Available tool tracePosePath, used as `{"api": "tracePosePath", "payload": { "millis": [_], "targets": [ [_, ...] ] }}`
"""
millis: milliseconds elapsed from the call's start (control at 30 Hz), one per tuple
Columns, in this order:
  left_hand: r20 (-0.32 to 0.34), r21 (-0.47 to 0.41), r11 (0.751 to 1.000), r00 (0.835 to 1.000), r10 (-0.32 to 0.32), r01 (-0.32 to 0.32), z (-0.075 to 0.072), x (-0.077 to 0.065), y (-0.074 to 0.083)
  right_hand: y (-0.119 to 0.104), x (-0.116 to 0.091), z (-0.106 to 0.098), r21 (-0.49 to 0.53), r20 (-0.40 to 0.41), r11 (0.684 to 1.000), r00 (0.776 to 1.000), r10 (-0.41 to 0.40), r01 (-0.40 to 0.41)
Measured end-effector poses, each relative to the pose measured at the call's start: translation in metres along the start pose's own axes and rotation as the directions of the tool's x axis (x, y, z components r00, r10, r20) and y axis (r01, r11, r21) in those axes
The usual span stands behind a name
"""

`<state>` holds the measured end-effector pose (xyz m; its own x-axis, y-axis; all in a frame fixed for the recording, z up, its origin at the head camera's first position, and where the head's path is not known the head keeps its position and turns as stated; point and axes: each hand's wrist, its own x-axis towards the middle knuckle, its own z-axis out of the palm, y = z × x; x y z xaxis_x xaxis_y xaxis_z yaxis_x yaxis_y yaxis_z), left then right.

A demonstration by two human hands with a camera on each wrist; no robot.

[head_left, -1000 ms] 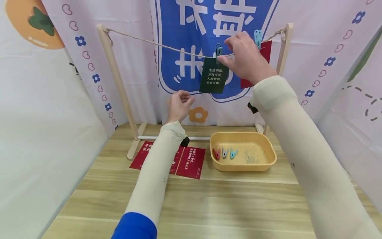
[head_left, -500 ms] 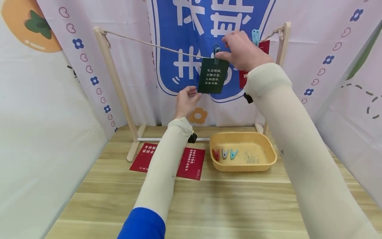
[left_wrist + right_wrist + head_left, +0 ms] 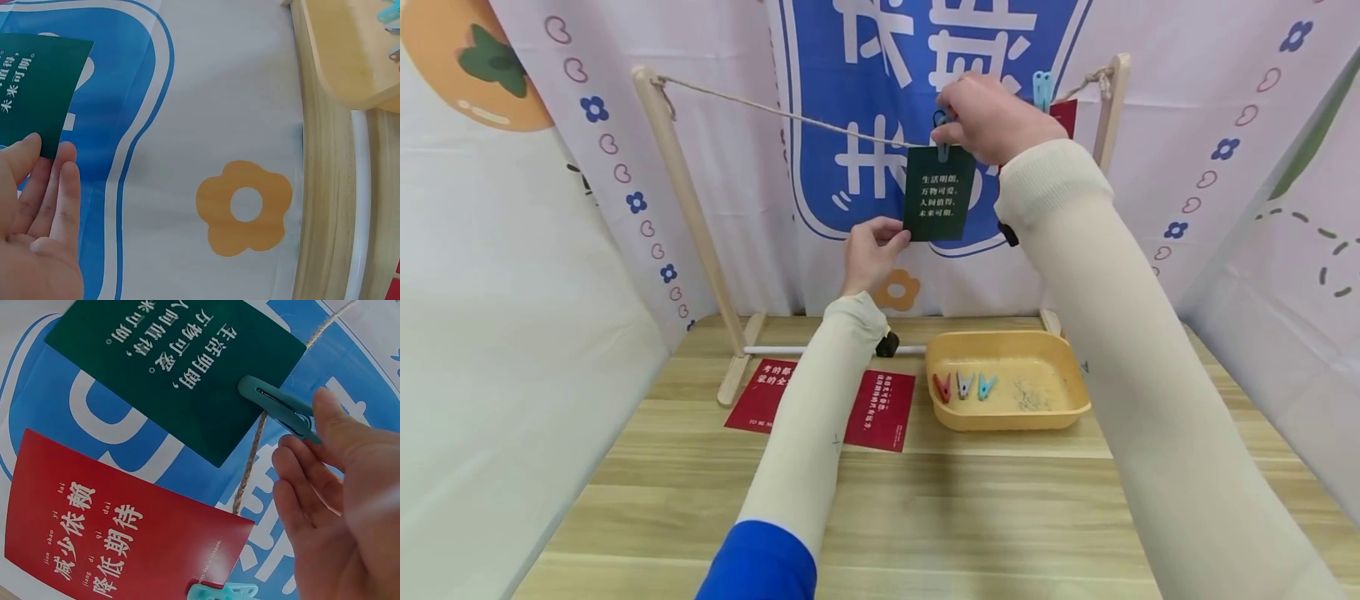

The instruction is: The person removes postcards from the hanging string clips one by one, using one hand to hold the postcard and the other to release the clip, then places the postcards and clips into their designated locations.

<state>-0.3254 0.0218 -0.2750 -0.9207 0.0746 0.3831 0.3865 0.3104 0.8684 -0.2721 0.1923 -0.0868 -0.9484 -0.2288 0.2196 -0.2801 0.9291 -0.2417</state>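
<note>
A dark green card [image 3: 940, 193] with white writing hangs at the rope [image 3: 790, 115], a teal clothespin [image 3: 278, 406] over its top edge. My right hand [image 3: 1000, 117] pinches the handle end of that clothespin between thumb and fingers. Down at the card's lower left corner, my left hand [image 3: 872, 250] pinches the corner between thumb and fingers, as the left wrist view shows. Beside the green card hangs a red card [image 3: 125, 519], held by a light blue clothespin [image 3: 1042, 90]; my right hand and sleeve hide most of it in the head view.
A wooden frame [image 3: 677, 183] carries the rope, with a white bar [image 3: 910, 350] low down. Several red cards [image 3: 880, 408] lie on the table [image 3: 970, 517], partly behind my left sleeve. Right of them stands a yellow basin [image 3: 1007, 421] with red, grey and blue clothespins [image 3: 964, 385].
My left hand has come up and right to the green card's corner and taken hold of it. My right hand has shifted slightly left, still on the teal clothespin.
</note>
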Motion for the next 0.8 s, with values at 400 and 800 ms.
{"api": "tracePosePath", "payload": {
  "millis": [400, 800],
  "targets": [
    [-0.017, -0.072, 0.997, 1.000, 0.001, -0.003, -0.0042, -0.0049, 0.0007, 0.0017, 0.0010, -0.0024, 0.027, -0.030, 0.998, 0.998, 0.055, -0.054],
    [-0.036, -0.062, 0.998, 0.999, -0.017, 0.015, -0.0041, -0.0066, 0.0014, 0.0014, 0.0010, -0.0005, 0.017, -0.083, 0.998, 0.995, 0.055, -0.054]
  ]
}}
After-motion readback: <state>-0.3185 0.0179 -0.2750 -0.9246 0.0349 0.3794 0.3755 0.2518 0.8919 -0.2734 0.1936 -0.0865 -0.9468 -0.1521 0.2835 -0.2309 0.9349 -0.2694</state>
